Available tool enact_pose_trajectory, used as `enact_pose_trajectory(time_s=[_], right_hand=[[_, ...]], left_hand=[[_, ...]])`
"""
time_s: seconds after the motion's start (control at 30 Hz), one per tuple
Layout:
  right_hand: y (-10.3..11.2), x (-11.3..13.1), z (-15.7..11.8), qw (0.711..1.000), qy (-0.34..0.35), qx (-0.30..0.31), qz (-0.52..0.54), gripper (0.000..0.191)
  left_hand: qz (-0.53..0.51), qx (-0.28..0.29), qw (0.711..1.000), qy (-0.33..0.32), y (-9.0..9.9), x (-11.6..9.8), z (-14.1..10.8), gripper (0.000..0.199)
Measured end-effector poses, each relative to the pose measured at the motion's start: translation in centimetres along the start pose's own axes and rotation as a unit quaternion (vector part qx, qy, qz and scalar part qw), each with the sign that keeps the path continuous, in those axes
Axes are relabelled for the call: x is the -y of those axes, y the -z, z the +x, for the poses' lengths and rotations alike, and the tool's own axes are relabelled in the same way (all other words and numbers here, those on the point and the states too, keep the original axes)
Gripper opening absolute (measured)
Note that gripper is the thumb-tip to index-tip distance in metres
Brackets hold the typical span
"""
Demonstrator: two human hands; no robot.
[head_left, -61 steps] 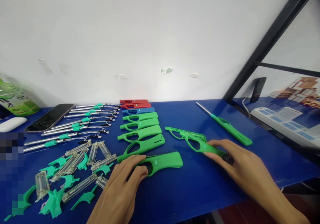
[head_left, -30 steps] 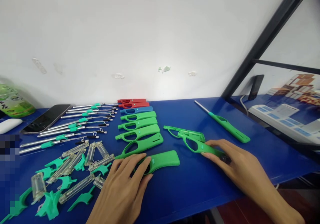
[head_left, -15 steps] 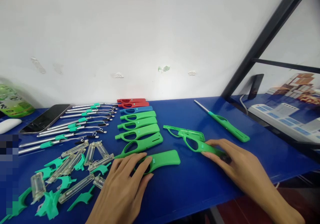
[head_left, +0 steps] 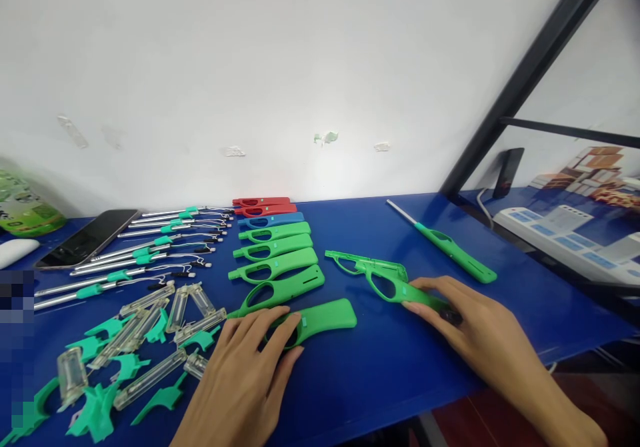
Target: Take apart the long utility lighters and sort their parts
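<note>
My left hand [head_left: 250, 367] is closed over the looped end of the nearest green casing [head_left: 330, 318], which lies on the blue table [head_left: 380, 380]. My right hand [head_left: 465, 327] grips the wide end of another green casing [head_left: 403, 290] between thumb and fingers. Its loop overlaps an open green half shell [head_left: 370, 265]. A row of green casings [head_left: 285, 265] lies beyond my left hand, with a blue casing [head_left: 280, 220] and red casings [head_left: 273, 202] behind. At the right rests a green lighter with a metal tube [head_left: 455, 250].
Metal rods with wires [head_left: 120, 276] lie at the left, before a phone [head_left: 90, 237] and a green bottle [head_left: 30, 204]. Clear plastic tanks [head_left: 150, 379] and teal triggers [head_left: 163, 397] are scattered at the near left. A white power strip [head_left: 565, 237] sits behind a black frame bar [head_left: 530, 80].
The nearest green casing has shifted very slightly left with my left hand. Both hands keep their grasp, and the whole view has moved a little.
</note>
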State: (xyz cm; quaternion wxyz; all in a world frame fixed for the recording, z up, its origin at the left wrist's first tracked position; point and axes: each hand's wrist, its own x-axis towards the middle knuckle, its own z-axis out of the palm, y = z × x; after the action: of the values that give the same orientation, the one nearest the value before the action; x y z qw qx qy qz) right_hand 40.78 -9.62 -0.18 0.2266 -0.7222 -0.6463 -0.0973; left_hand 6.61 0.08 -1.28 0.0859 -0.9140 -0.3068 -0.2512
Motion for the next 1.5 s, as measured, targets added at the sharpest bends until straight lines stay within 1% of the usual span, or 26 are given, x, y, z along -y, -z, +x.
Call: enact_pose_trajectory(time_s=[0.1, 0.2, 0.3, 0.4, 0.53, 0.7, 0.9, 1.07, 1.33, 1.43, 1.5], right_hand=[[0.2, 0.0, 0.6, 0.999, 0.028, -0.011, -0.027, 0.045], [0.4, 0.1, 2.2, 0.997, 0.061, -0.009, -0.050, 0.044], [0.2, 0.1, 4.3, 0.995, 0.084, 0.010, -0.060, 0.045], [-0.6, 0.1, 6.2, 0.992, 0.105, 0.035, -0.068, 0.045], [-1.8, 0.3, 7.6, 0.987, 0.124, 0.068, -0.074, 0.041], [-2.5, 0.5, 7.8, 0.986, 0.126, 0.090, -0.060, 0.039], [-2.1, 0.6, 7.7, 0.987, 0.123, 0.102, -0.037, 0.042], [-2.1, 0.8, 7.7, 0.985, 0.125, 0.117, -0.030, 0.041], [-2.1, 0.6, 7.4, 0.984, 0.116, 0.130, -0.037, 0.045], [-2.1, 0.4, 7.5, 0.983, 0.113, 0.138, -0.050, 0.043], [-2.2, 0.1, 8.1, 0.982, 0.109, 0.144, -0.062, 0.040]], left_hand=[[0.008, 0.002, 1.000, -0.001, -0.1, 0.1, 0.0, 0.035], [0.018, 0.002, 1.000, 0.002, -0.2, 0.2, -0.1, 0.035], [0.030, 0.006, 1.000, 0.003, -0.3, 0.3, -0.2, 0.036], [0.034, 0.008, 0.999, 0.002, -0.4, 0.4, -0.3, 0.039], [0.028, 0.004, 1.000, 0.005, -0.5, 0.4, -0.3, 0.038], [0.016, 0.010, 1.000, 0.016, -0.4, 0.2, -0.3, 0.037], [0.014, 0.004, 1.000, 0.021, -0.5, 0.2, -0.2, 0.036], [0.010, 0.002, 1.000, 0.018, -0.6, 0.3, -0.2, 0.037], [0.006, 0.006, 1.000, 0.016, -0.5, 0.3, -0.2, 0.037], [0.012, 0.007, 1.000, 0.016, -0.5, 0.2, -0.2, 0.038], [0.018, 0.005, 1.000, 0.016, -0.6, 0.1, -0.2, 0.037]])
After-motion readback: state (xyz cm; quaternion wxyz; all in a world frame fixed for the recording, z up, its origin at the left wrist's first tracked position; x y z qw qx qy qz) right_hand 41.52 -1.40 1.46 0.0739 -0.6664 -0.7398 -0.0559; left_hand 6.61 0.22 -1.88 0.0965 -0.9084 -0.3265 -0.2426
